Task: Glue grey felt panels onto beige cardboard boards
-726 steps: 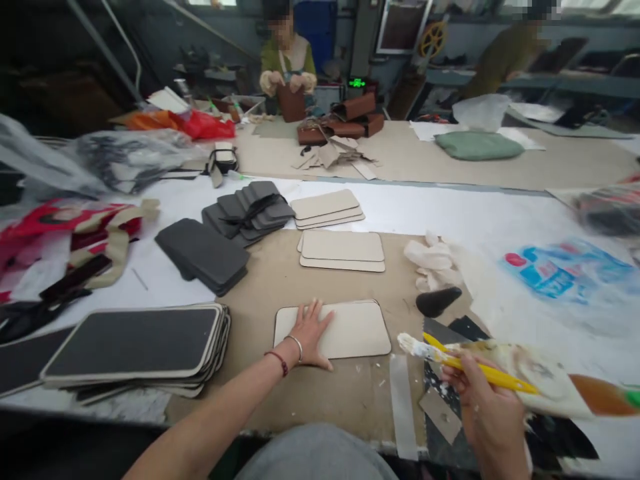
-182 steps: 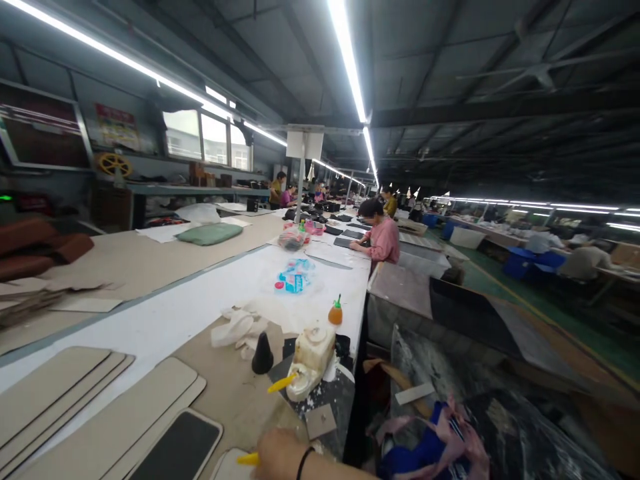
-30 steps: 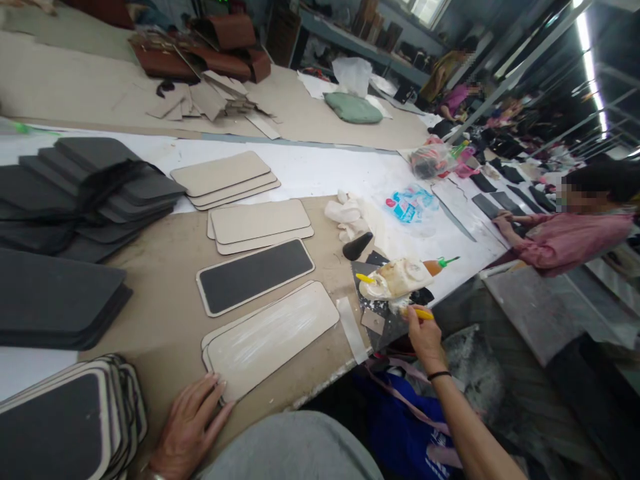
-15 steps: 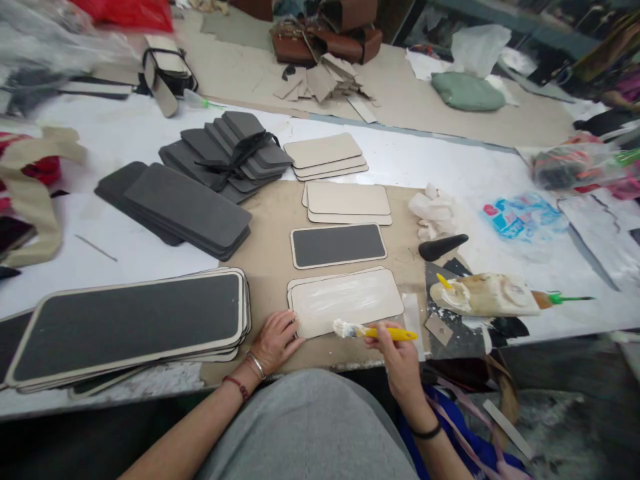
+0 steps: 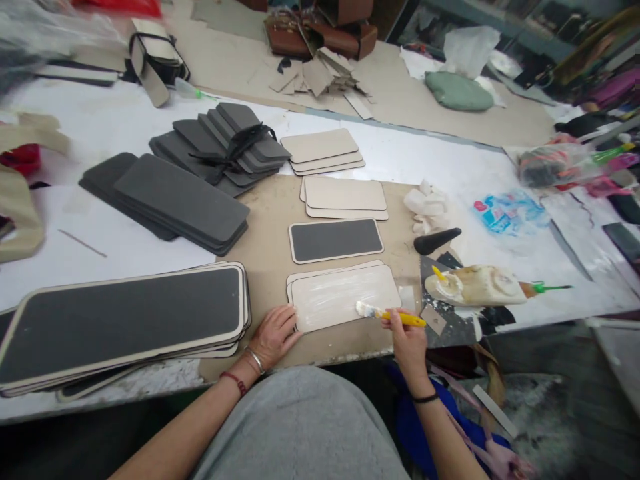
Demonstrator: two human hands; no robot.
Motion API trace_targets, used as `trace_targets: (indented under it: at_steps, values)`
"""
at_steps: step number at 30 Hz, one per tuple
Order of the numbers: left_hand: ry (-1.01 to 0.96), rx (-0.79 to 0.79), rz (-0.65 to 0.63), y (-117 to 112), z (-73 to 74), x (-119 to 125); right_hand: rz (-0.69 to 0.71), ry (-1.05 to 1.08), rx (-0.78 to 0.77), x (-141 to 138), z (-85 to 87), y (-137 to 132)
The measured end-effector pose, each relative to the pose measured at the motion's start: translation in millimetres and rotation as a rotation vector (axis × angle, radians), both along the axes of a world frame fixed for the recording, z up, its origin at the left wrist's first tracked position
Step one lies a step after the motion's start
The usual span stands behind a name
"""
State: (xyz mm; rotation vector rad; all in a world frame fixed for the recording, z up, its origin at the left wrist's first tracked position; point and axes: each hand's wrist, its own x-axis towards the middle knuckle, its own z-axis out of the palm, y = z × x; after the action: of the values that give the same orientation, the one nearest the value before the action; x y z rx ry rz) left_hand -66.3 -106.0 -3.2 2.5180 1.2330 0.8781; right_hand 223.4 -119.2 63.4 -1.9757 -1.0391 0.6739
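The right hand (image 5: 407, 333), low and right of centre, has its fingers closed round the yellow handle of a brush (image 5: 395, 316). The white bristles touch the lower right edge of a pale board (image 5: 343, 297) that lies at the near edge of the counter (image 5: 270, 243), just below the middle of the frame. The board's face is streaked with wet white glue, and it sits on another board of the same shape.

The left hand (image 5: 273, 333), low and just left of centre, holds nothing. Its fingers are loosely spread and rest on the board's left end.

Just above the board lies a dark-faced board (image 5: 335, 240) with a pale rim. Above that sits a small stack of plain boards (image 5: 345, 195), and higher again a second stack (image 5: 321, 149).

A glue jug (image 5: 475, 287) lies on its side to the right of the brush, with a black cone (image 5: 437, 241) and a crumpled white cloth (image 5: 427, 203) above it.

At lower left a tall pile of large dark-faced boards (image 5: 125, 323) fills the corner. Grey pads (image 5: 183, 200) lie above it, and a tied bundle of pads (image 5: 230, 140) lies further up.

Toward the top are card scraps (image 5: 320, 77), brown bags (image 5: 320, 37) and a green cushion (image 5: 457, 91).
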Motion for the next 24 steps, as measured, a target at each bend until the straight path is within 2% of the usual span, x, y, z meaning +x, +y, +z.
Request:
trace_targets:
  at_steps: [4,7,10,12,15,17,20,22,24]
  values:
    - [-0.011,0.005,0.002,0,-2.5,0,-0.101,-0.212,0.003,50,5.1,9]
    - [-0.028,-0.007,0.004,0,-4.0,0,-0.1,-0.364,-0.004,62,8.3,13]
    - [-0.03,-0.003,0.004,0,-5.0,0,-0.025,-0.544,0.036,52,8.9,10]
    - [-0.036,0.015,0.004,0,-5.5,0,0.073,-0.587,0.073,40,9.2,5]
    - [-0.043,0.023,0.014,0,-6.0,1,0.201,-0.501,0.082,27,12.5,4]
    - [-0.047,0.017,0.018,0,-5.7,1,0.196,-0.484,0.096,30,15.6,13]
    - [-0.052,0.025,0.015,0,-4.9,1,0.159,-0.565,0.141,38,16.2,32]
    - [-0.049,0.038,0.018,0,-4.9,2,0.204,-0.563,0.154,34,13.3,39]
    - [-0.05,0.042,0.024,0,-6.0,2,0.279,-0.483,0.156,18,10.7,37]
